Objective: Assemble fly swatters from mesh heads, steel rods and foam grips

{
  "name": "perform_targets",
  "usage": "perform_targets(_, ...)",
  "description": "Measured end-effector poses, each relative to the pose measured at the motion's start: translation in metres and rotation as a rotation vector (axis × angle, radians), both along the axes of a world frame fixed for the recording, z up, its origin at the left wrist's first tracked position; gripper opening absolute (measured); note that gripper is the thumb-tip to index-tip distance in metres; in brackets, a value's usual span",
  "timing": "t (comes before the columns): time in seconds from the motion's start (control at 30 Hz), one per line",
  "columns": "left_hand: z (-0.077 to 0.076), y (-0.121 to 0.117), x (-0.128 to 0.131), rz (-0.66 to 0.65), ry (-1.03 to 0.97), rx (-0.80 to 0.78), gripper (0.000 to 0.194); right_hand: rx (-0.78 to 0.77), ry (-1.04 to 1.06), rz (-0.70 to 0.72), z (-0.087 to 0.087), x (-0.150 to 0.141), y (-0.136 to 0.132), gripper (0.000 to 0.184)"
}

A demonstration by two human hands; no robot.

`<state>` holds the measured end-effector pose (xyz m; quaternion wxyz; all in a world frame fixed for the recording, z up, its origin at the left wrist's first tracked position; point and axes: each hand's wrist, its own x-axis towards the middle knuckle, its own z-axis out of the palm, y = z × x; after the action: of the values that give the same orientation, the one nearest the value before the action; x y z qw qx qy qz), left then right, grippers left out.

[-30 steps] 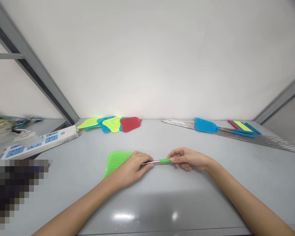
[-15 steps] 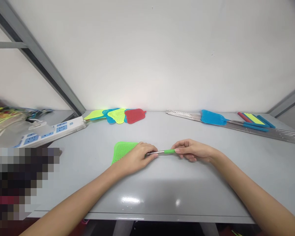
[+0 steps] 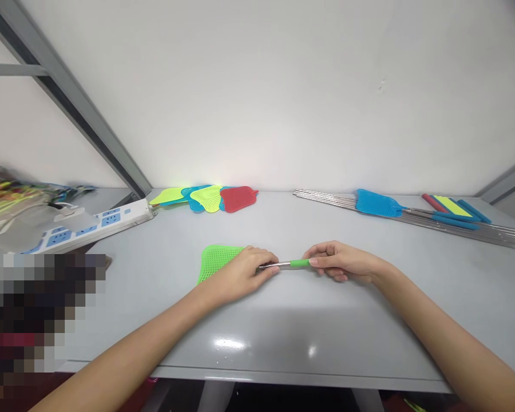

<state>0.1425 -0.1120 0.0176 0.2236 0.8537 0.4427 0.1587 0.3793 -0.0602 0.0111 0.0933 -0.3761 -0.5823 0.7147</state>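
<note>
A green plastic fly swatter lies nearly flat in front of me, its mesh head partly under my left hand. That hand closes over the steel rod near the head. My right hand pinches the green sleeve at the rod's other end. Only a short stretch of rod shows between my hands, and the rest of the swatter's joint is hidden by my left fingers.
Coloured swatter heads overlap at the back of the grey table. Steel rods and a blue swatter head lie back right. A white power strip sits back left. A pixelated patch covers the lower left.
The view has tilted upward, bringing the table's front edge into sight at the bottom. Both hands keep the same hold on the swatter, with no clear movement of their own.
</note>
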Motion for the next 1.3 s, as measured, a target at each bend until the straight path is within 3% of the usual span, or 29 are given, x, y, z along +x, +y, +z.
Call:
perform_targets(0.4, 0.0, 0.0, -0.002, 0.008, -0.016, 0.001, 0.028, -0.074, 0.109, -0.19, -0.002, -0.001, 0.0, 0.026)
perform_targets(0.73, -0.002, 0.003, -0.002, 0.011, -0.07, 0.066, 0.023, -0.097, 0.316, -0.699, -0.007, 0.005, 0.013, 0.02)
perform_targets(1.0, -0.001, 0.003, -0.006, 0.104, -0.061, 0.05, 0.036, 0.056, 0.393, -0.924, -0.004, 0.012, 0.021, 0.027)
perform_targets(1.3, -0.005, 0.004, -0.007, 0.123, -0.038, 0.043, 0.041, 0.212, 0.532, -1.272, -0.001, 0.063, 0.051, 0.024)
